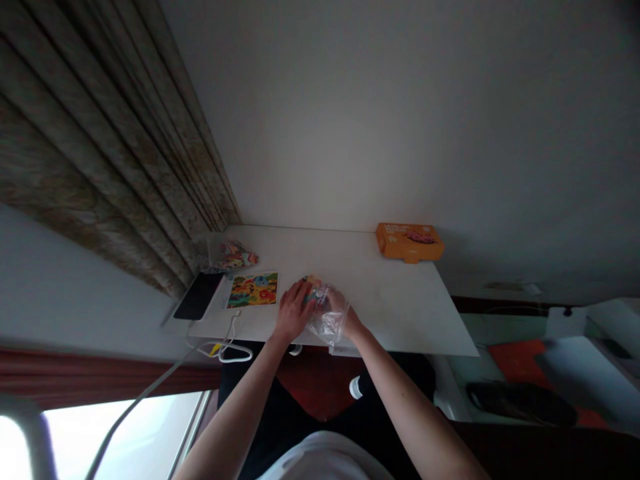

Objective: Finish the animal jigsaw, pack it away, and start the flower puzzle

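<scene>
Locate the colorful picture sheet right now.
In the head view, the picture sheet lies at left on the white table, between the black device and the left hand.

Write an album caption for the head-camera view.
Left hand and right hand handle a clear plastic bag at a white table, orange box beyond.

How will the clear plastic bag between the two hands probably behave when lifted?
The plastic bag is probably floppy, because its clear film looks thin and crumpled. It may also feel somewhat slippery, since the film shines.
</scene>
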Demonstrator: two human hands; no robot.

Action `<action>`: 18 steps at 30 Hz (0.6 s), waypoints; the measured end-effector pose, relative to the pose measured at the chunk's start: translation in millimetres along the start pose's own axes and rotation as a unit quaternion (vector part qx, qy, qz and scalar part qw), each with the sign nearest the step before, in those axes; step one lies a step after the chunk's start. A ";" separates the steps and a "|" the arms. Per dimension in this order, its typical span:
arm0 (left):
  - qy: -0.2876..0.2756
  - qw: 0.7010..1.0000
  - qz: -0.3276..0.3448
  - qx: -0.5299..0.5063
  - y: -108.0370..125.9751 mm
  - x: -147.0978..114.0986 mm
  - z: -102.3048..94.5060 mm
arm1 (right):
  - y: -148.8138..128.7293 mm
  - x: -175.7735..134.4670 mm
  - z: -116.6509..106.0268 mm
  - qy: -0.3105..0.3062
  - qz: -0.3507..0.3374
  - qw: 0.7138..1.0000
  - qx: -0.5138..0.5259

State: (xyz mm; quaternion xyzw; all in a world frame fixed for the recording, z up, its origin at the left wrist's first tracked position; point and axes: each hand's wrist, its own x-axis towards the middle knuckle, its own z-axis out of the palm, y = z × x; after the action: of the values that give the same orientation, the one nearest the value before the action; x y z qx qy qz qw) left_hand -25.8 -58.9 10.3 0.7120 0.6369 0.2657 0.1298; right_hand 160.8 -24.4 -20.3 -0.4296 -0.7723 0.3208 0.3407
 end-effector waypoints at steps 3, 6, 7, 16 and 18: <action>0.026 0.999 0.022 -0.002 0.3 -0.2 3.2 | 7.2 4.7 9.7 0.043 0.006 0.998 -0.043; 0.057 0.998 0.024 -0.003 1.1 -0.9 7.4 | 11.8 9.3 15.6 0.077 0.017 0.995 -0.056; 0.065 0.998 0.018 -0.001 1.0 -0.7 8.7 | 12.8 9.5 16.1 0.086 0.021 0.995 -0.055; -0.021 0.997 -0.010 0.073 11.2 16.7 8.0 | 16.8 -5.5 13.4 0.081 0.017 0.996 -0.009; -0.052 0.994 0.003 0.095 17.6 17.8 8.0 | 21.1 -8.9 13.4 0.065 0.000 0.998 -0.012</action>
State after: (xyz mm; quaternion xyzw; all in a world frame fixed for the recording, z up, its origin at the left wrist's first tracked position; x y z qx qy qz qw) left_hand -5.9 -43.0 16.7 0.7354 0.6499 0.1675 0.0938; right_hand 162.9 -25.9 -46.6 -0.4538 -0.7521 0.2828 0.3852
